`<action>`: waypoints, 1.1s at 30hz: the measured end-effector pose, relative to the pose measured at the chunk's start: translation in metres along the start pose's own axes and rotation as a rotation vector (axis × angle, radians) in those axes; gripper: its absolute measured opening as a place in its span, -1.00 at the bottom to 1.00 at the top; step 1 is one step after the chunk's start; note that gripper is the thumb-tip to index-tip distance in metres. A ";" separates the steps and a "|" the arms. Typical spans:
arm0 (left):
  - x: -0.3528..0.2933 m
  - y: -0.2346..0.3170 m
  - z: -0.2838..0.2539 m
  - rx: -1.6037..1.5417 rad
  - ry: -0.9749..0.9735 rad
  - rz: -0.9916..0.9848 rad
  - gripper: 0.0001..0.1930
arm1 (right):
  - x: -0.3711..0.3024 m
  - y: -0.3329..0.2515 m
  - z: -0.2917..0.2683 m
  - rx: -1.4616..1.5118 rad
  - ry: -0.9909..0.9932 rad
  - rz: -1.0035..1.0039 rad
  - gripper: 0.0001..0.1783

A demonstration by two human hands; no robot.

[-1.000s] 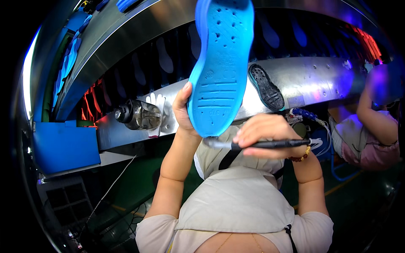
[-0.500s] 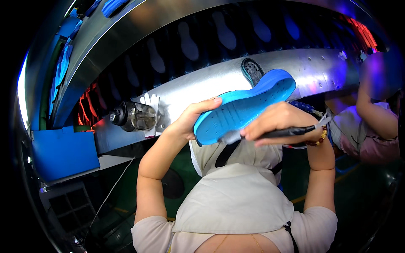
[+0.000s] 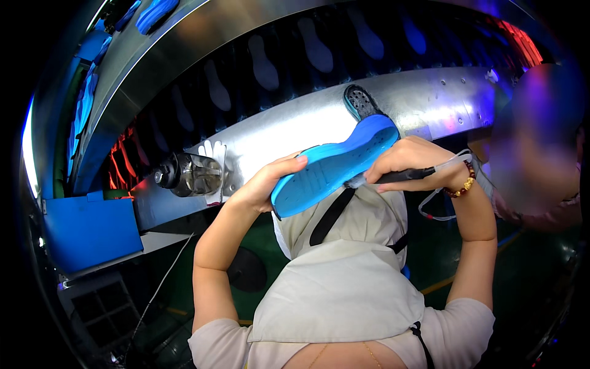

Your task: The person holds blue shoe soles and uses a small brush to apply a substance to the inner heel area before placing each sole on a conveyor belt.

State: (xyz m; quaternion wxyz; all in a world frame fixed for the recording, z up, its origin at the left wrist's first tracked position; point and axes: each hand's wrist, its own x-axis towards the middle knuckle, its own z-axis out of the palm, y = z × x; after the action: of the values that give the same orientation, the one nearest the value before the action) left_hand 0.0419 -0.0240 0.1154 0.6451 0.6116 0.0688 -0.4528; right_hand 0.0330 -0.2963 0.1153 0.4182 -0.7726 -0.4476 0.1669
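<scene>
My left hand [image 3: 261,184] grips the heel or toe end of a blue shoe sole [image 3: 319,175], thumb over its near-left rim. The sole is tilted, so its hollow side with small holes and ridges faces me. In my right hand [image 3: 410,158] is a black-handled brush [image 3: 402,177] with a clear tube running from its back end past the wrist. Its pale bristles sit at the sole's lower edge, near the middle; I cannot tell whether they touch. A smaller dark sole [image 3: 362,101] with holes lies just beyond the blue one.
A steel ledge [image 3: 276,132] runs across in front of me. On it stand a clear jar with a black top [image 3: 190,174] and a white glove [image 3: 215,157]. Behind are rows of dark sole shapes [image 3: 264,64]. A blue box [image 3: 92,234] stands left; another person [image 3: 534,184] is at right.
The blue sole has shifted left and slightly down with my left hand. My right hand has moved the brush from the sole's near-left end toward its middle.
</scene>
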 end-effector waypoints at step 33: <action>-0.033 0.226 -0.155 -0.696 0.667 1.395 -0.30 | -0.002 0.062 0.090 1.421 1.122 -0.148 -0.77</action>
State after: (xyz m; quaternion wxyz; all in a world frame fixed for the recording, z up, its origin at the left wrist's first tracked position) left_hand 0.2457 0.0885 0.2639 0.8741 0.3821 -0.0022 0.2999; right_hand 0.0093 -0.2684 0.0116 0.9624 -0.2699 -0.0182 -0.0245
